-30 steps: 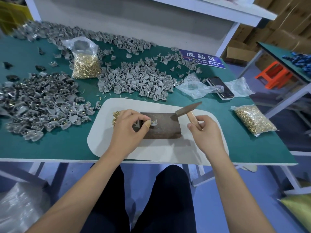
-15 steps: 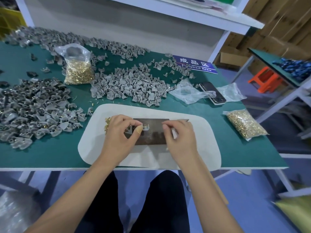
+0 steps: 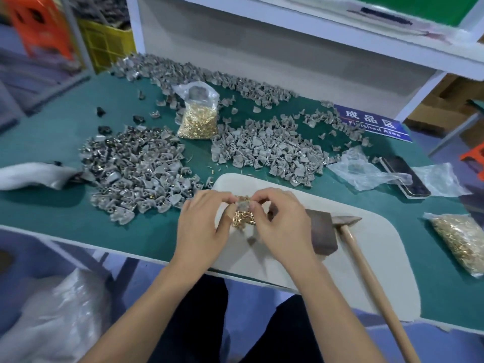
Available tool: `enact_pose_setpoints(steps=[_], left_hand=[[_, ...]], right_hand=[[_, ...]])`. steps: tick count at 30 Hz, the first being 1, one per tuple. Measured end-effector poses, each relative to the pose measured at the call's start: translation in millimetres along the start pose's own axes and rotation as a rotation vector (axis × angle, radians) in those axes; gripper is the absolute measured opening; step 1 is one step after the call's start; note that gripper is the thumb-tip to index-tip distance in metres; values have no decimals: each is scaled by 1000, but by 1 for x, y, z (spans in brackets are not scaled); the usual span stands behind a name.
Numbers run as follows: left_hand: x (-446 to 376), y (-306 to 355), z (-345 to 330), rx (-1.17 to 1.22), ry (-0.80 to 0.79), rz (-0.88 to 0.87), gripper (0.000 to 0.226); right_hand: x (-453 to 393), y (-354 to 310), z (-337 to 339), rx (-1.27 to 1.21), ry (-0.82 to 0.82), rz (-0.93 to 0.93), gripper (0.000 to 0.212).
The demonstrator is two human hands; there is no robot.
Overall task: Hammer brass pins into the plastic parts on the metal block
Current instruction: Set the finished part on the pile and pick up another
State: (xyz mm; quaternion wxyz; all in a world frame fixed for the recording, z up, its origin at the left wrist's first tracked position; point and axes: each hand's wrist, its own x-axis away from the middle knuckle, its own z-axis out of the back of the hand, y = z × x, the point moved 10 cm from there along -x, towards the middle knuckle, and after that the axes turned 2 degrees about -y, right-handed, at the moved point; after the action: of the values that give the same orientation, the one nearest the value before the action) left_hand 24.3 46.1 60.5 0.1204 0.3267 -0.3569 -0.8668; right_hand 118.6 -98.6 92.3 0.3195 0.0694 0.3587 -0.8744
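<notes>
Our left hand (image 3: 201, 226) and right hand (image 3: 284, 224) pinch one grey plastic part (image 3: 243, 205) above loose brass pins (image 3: 243, 221), near the bench's front edge. The metal block (image 3: 320, 233) and hammer (image 3: 366, 268) lie just right.

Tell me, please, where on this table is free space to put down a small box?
Bare green mat lies left of the dark scattered pieces, and more between the white pad and the right pin bag. The pad's near right corner, beyond the hammer, is also free. The middle, with the grey part heaps, is crowded.
</notes>
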Motion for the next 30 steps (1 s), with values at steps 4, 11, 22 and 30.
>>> enact_pose_setpoints(steps=[4,11,22,30], left_hand=[[-7,-50,48,-20,81,108,10],[-9,-70,56,198,-31,180,8],[-13,-64,44,307,-21,175,12],[-12,-50,37,393,-35,181,14]], right_hand=[[-23,-11,-30,-121,-68,-12,6],[-39,-57,-81,-462,-140,49,18],[-40,-43,-73,-537,-133,-26,10],[-31,-36,-64,-606,-134,-53,14]])
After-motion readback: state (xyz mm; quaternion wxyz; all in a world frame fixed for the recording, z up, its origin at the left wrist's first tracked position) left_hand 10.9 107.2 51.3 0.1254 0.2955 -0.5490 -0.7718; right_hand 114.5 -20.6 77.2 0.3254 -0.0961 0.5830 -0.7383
